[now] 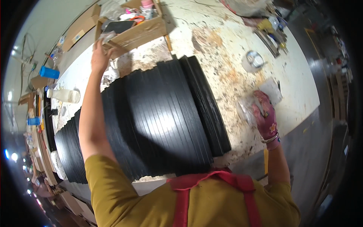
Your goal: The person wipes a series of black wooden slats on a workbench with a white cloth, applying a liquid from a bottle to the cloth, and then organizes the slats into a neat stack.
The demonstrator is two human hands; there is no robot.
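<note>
My bare left hand (100, 57) reaches to the near left corner of an open cardboard box (141, 39). Its fingers are stretched out and apart, next to some clear plastic wrap at the box's rim. My right hand (267, 120), in a purple-pink flowered glove, is bent around a clear, crumpled-looking plastic piece (246, 109) on the table's right side. The plastic's exact kind does not show. Between my arms lies a wide row of long black strips (159, 109), side by side. A further stack of black strips (206, 106) lies along its right edge.
The stained white table (223, 22) carries a small round container (254, 59) and a translucent sheet (270, 90). Tools (270, 41) and a plastic bag (249, 6) lie at the far right. A whitish bottle (64, 95) and a blue container (49, 72) are at the left.
</note>
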